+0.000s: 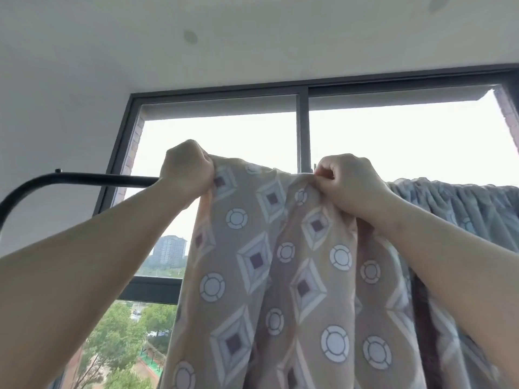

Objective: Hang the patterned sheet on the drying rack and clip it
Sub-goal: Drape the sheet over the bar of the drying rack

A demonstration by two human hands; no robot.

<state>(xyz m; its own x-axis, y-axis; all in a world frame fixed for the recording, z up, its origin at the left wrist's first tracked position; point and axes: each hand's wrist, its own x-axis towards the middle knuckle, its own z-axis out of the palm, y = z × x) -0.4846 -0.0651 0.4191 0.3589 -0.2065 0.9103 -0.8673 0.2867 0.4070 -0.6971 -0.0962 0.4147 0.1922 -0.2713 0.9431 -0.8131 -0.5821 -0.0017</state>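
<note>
Backlit by the bright window (224, 141); edges bend, slightly soft.

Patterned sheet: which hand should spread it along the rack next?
Probably left: the left hand grips the patterned sheet beside the bare rack bar; the right hand pinches it next to bunched fabric.

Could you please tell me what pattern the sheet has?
The sheet is beige with pale diamonds and white rings, seen in the head view.

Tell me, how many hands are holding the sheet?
2. The left hand grips the top of the sheet near the bare end of the rack; the right hand pinches the top further right. No others show.
</note>
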